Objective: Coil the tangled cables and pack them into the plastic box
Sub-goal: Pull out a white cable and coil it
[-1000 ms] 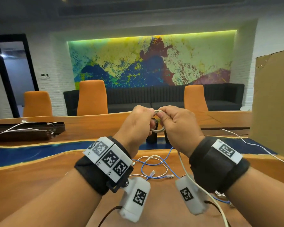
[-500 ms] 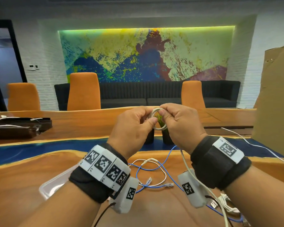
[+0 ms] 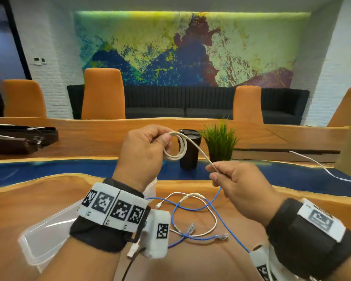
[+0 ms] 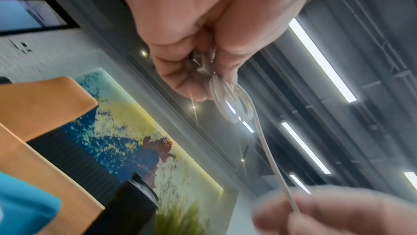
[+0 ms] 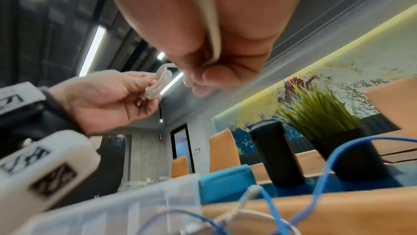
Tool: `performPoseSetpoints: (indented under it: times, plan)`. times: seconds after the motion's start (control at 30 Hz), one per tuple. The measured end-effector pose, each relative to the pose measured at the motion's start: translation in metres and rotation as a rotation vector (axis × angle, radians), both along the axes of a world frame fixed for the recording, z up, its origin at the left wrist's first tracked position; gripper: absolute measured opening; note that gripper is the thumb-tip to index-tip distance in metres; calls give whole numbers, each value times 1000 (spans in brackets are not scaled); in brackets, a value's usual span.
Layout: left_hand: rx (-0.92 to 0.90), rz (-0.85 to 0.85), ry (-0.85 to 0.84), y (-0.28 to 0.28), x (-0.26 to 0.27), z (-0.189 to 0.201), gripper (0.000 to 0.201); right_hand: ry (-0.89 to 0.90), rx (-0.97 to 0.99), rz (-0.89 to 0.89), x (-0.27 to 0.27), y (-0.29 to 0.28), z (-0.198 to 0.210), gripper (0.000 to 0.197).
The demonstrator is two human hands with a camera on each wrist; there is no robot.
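My left hand (image 3: 148,147) pinches a small coil of white cable (image 3: 175,151) held above the table; the coil (image 4: 230,103) shows in the left wrist view between thumb and fingers. The free strand runs down to my right hand (image 3: 227,175), which pinches the white cable (image 5: 211,24), then trails off under the wrist. On the wooden table (image 3: 28,203) lie a tangled blue cable (image 3: 203,207) and another white cable (image 3: 209,209) between my forearms. A clear plastic box (image 3: 47,236) sits at the lower left, partly hidden by my left forearm.
A black cup (image 3: 187,151) and a potted green plant (image 3: 219,142) stand just beyond my hands. A white cable (image 3: 322,169) trails across the blue strip at the right. A dark tray (image 3: 18,138) lies far left. Orange chairs (image 3: 102,94) line the table's far side.
My hands have moved apart: the right hand slid down and right along the strand, while the left keeps the coil. The view tilted down, showing the box and loose cables.
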State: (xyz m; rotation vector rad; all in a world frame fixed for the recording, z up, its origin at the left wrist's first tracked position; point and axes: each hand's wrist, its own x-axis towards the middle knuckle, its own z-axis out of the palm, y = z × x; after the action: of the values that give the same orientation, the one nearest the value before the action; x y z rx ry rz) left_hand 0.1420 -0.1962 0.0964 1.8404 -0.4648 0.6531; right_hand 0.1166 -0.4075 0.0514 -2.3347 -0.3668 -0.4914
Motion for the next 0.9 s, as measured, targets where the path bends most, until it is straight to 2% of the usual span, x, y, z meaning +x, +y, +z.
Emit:
performPoseSetpoints:
  times: [0.1,0.2,0.3,0.37,0.4,0.43,0.53,0.6,0.7,0.9]
  plan:
    - [-55,66,-45,13,10,6,19,94,-248,-55,2,-9,-6,22]
    - [-135,71,-58,22,12,11,21,147,-376,-102,4,-17,6,26]
    - [-225,-14,14,20,8,12,21,148,-513,-160,4,-17,20,33]
    - [-296,-118,94,16,2,14,22,114,-498,-173,0,-15,28,31]
    - [-325,-176,128,14,-1,16,21,94,-371,-152,-2,-13,32,27]
    - [-356,-234,152,12,-3,17,21,77,-147,-116,-3,-10,34,23]
    - [-394,-362,186,8,-10,22,21,93,645,34,-6,-2,39,13]
    - [-372,-395,195,3,-14,21,22,104,968,138,-9,-2,42,14]
    - [-343,-419,206,-6,-17,17,25,88,1213,283,-13,-6,45,20]
    - [-351,-473,250,-7,-15,15,27,61,1369,366,-9,-18,44,22]
